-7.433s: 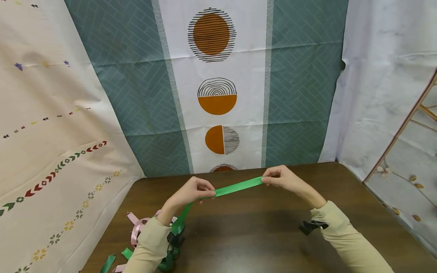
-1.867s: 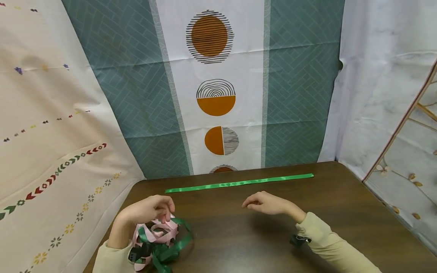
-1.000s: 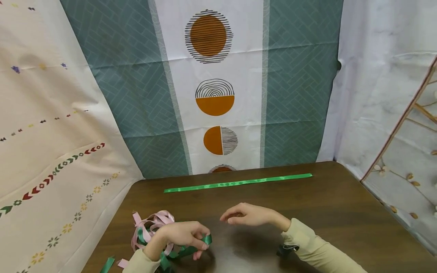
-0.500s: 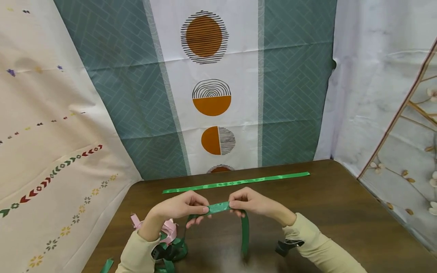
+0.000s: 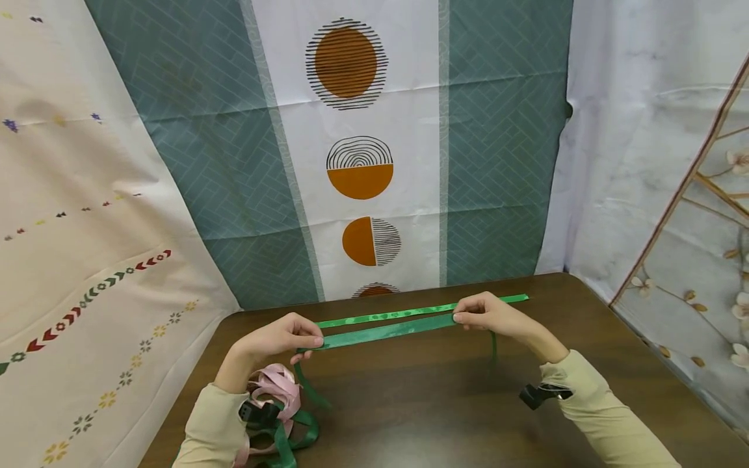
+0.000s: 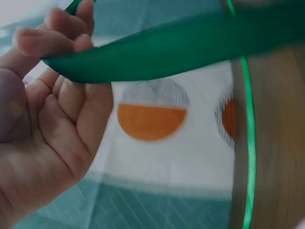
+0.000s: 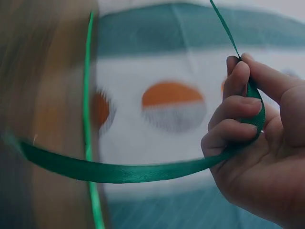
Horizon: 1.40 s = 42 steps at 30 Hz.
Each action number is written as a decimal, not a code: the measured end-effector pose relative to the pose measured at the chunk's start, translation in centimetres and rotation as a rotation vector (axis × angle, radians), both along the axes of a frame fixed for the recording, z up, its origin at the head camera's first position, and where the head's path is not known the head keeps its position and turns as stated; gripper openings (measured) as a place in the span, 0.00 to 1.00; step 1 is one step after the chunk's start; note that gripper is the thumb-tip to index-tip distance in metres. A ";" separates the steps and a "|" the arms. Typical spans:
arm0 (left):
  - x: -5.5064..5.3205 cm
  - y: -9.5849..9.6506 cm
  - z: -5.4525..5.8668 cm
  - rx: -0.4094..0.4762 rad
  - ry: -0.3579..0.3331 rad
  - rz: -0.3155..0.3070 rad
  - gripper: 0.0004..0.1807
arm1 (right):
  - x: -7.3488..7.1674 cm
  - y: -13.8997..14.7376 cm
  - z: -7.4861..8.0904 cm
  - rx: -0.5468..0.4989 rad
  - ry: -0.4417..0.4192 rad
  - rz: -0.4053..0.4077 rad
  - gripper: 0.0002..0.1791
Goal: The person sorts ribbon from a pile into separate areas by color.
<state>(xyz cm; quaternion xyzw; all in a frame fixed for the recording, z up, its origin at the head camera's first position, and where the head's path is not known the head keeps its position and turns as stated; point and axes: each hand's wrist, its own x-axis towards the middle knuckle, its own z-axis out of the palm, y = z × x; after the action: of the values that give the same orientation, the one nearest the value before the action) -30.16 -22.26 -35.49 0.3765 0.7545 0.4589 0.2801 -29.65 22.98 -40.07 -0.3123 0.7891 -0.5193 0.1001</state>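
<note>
Centrally, in the head view: pinched by left hand [image 5: 277, 340] and right hand [image 5: 491, 313], stretched nearly straight between these 2 hands above the tabletop [image 5: 404, 403], dark green ribbon [image 5: 389, 332]; long axis roughly parallel to bright green ribbon [image 5: 392, 315], apparently on its near side; loose lengths hanging below. In the left wrist view: held in curled fingers, crossing before bright green ribbon. In the right wrist view: threaded through bent fingers, crossing likewise.

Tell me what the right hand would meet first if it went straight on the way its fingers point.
Beyond the dark green ribbon it pinches, the right hand would probably meet the left hand first, which holds the same ribbon; depth is hard to judge here.
</note>
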 end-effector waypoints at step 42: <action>-8.0 -5.9 -13.3 -0.165 -0.146 1.169 0.05 | -5.8 11.1 -9.6 -0.051 -0.302 -0.788 0.17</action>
<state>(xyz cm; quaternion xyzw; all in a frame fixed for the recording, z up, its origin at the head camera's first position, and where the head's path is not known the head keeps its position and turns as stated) -38.18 -28.13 -48.79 -0.1566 0.8487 0.5016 0.0603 -35.44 34.11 -49.69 0.0908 0.8116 -0.5771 0.0006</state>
